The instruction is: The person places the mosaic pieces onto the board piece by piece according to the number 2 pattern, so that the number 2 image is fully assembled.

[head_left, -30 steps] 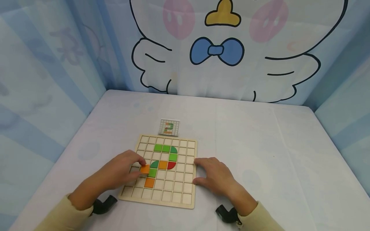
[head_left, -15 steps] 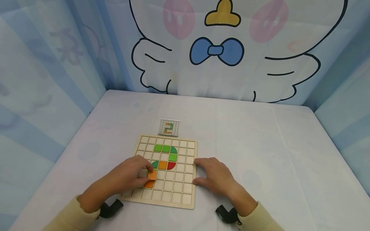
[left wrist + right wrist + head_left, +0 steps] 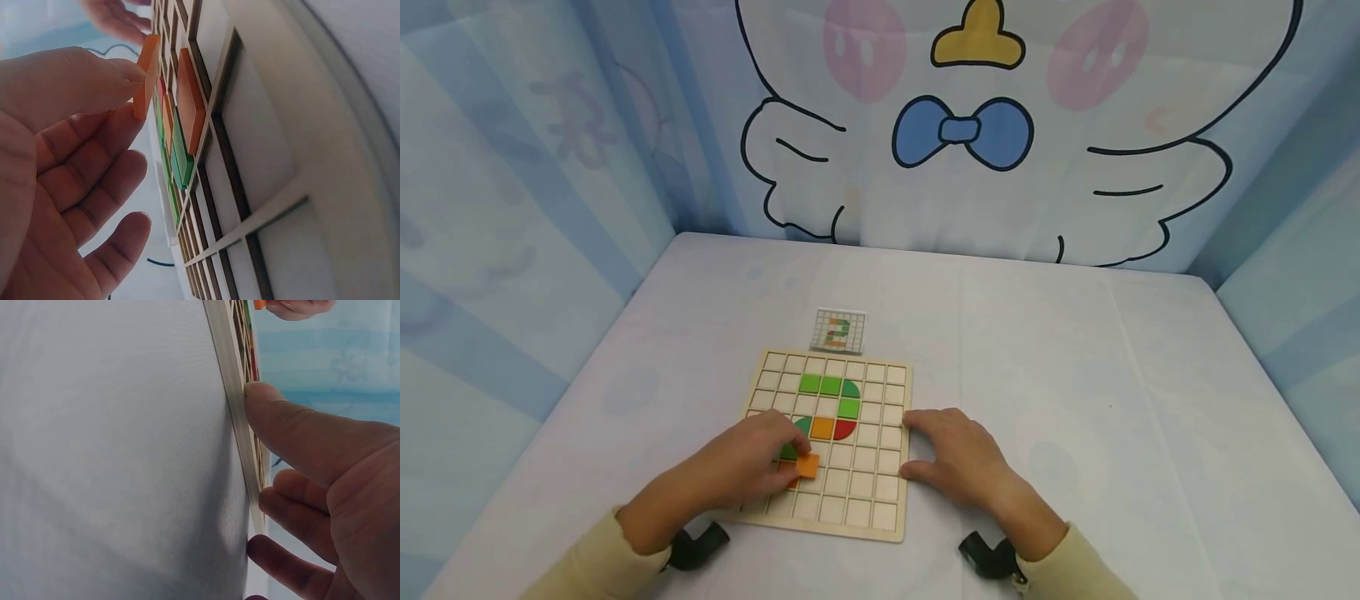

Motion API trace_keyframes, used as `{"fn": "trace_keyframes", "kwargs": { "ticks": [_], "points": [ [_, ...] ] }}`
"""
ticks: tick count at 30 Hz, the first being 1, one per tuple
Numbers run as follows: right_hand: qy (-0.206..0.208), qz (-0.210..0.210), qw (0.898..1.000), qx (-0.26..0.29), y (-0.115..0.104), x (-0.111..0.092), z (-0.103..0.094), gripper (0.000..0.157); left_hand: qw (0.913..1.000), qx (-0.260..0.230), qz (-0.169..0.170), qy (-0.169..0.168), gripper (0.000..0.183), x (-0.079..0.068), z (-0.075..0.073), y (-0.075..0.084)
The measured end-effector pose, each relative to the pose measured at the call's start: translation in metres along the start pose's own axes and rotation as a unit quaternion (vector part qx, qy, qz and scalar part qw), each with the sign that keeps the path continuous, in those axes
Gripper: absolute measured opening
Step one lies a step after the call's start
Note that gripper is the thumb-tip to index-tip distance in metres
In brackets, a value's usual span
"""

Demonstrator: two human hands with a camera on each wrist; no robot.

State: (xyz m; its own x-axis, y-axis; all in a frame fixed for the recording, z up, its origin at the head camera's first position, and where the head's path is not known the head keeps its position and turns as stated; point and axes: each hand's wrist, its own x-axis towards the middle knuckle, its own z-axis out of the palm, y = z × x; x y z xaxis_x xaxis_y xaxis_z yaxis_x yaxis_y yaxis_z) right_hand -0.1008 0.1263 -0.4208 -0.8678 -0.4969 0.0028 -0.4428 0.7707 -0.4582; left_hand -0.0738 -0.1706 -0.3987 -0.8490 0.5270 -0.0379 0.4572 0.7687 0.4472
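Note:
My left hand (image 3: 748,460) pinches an orange square tile (image 3: 808,466) between thumb and fingers, over the lower left of a wooden grid board (image 3: 822,528). In the left wrist view, the held tile (image 3: 148,74) is tilted and stands apart from the board, near a placed orange tile (image 3: 189,103). Another orange tile (image 3: 822,428), a red quarter-round tile (image 3: 845,430) and several green tiles (image 3: 831,386) lie in the cells; my left fingers partly cover some. With thumb and fingers extended, my right hand (image 3: 958,458) touches the board's right edge.
Behind the board lies a small card (image 3: 838,332) with a coloured grid pattern. A white cloth covers the table (image 3: 1075,400). Printed curtains (image 3: 955,208) stand behind and at both sides. Each wrist wears a black camera mount (image 3: 992,557).
My left hand has carried the orange tile to the right and toward the front, from beside the green tile to past the lower orange one. My right hand has stayed still.

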Motion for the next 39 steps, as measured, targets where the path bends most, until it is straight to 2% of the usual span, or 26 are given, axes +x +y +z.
{"fn": "trace_keyframes", "kwargs": {
  "ticks": [8,20,28,39],
  "points": [
    [0.003,-0.006,1.000,-0.001,0.0020,0.0005,0.0011,0.054,0.9998,-0.001,0.021,-0.003,0.018,0.0000,0.0042,-0.0008],
    [0.002,-0.008,1.000,-0.004,0.0015,0.0004,-0.0001,0.054,0.9996,0.002,0.018,-0.023,0.018,-0.0017,0.0067,0.0030],
    [0.000,-0.011,1.000,-0.002,0.0022,-0.0009,0.0003,0.055,0.9996,0.004,0.013,-0.026,0.018,-0.0021,0.0085,0.0040],
    [0.003,-0.013,1.000,-0.001,0.0022,-0.0004,0.0004,0.055,0.9992,0.009,0.035,-0.018,0.019,-0.0025,0.0091,0.0045]
  ]
}}
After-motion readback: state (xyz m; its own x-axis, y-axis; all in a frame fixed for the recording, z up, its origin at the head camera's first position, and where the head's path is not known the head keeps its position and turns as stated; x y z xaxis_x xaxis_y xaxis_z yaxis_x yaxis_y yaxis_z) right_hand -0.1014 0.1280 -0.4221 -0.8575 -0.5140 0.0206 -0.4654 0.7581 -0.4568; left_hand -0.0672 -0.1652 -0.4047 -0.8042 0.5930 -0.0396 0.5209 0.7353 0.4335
